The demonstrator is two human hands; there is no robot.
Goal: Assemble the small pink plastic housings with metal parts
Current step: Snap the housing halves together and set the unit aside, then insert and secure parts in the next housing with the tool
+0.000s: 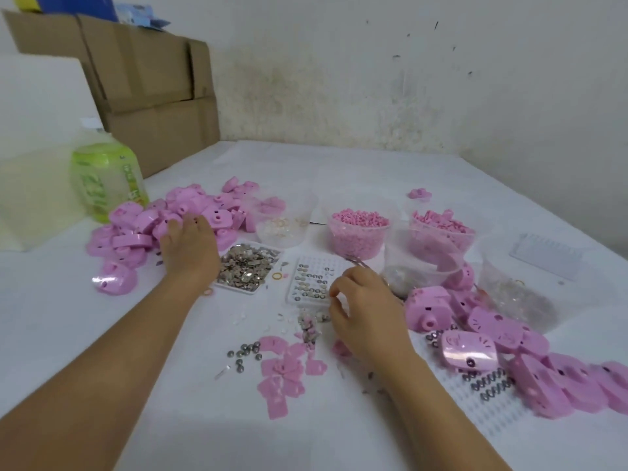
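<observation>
My left forearm (102,385) and right forearm (438,413) stretch out over the white table (356,171). The pile of pink housings (146,222) lies far left. My left hand (190,248) rests palm down on its near right edge, fingertips sunk among the shells; I cannot tell whether they close on one.

Just right of that hand sits the tray of metal parts (246,266). Beside it is the white grid tray (311,280), with small metal rings in some pockets. My right hand (367,311) hovers at that tray's near right corner. Its fingers are curled, pinching tweezers (356,262) that stick out beyond my knuckles.

Between my arms lie flat pink plates (282,375), with a few metal balls (244,351) to their left. Right of my right hand a second heap of housings (492,334) spills onto a perforated mat (482,413), beside some springs (489,385).

Beyond the trays stand a tub of pink pellets (358,232) and a tub of pink pieces (441,226). A green bottle (105,181) and cardboard boxes (149,79) stand far left.
</observation>
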